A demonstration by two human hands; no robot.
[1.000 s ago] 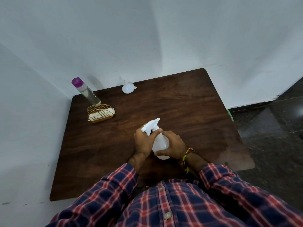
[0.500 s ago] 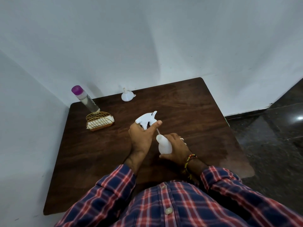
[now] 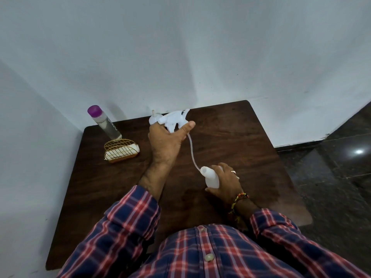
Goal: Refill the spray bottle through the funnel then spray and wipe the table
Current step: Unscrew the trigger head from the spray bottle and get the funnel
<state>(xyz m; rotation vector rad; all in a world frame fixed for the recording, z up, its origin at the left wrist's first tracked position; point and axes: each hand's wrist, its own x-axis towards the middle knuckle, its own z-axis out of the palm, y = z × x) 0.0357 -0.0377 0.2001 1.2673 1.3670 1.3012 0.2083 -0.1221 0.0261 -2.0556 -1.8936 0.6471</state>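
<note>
**Spray head lifted clear, bottle open for refilling**

Pale grey walls meet in a corner behind a dark brown wooden table (image 3: 230, 137). A person in a red and navy checked shirt stands at its near edge.

Their left hand (image 3: 164, 145) is raised over the far side of the table, fingers curled around the white plastic trigger spray head (image 3: 174, 119), thumb stretched out beside it. A thin translucent dip tube (image 3: 191, 151) hangs from the head, its lower end at or just inside the neck of the small white plastic spray bottle (image 3: 210, 177). Their right hand (image 3: 226, 181) wraps around that bottle, holding it tilted on the table near the person.

The small white plastic funnel (image 3: 153, 118) sits at the back edge, partly hidden behind the raised hand. To the left stand a clear bottle with a purple cap (image 3: 104, 123) and a gold wire basket holding a white cloth (image 3: 120, 151).

The tube could drip onto the wood, and the tilted, open bottle could spill if the grip slackens.

Half a second earlier the head was only just above the neck; it has since been lifted far higher and further away.
</note>
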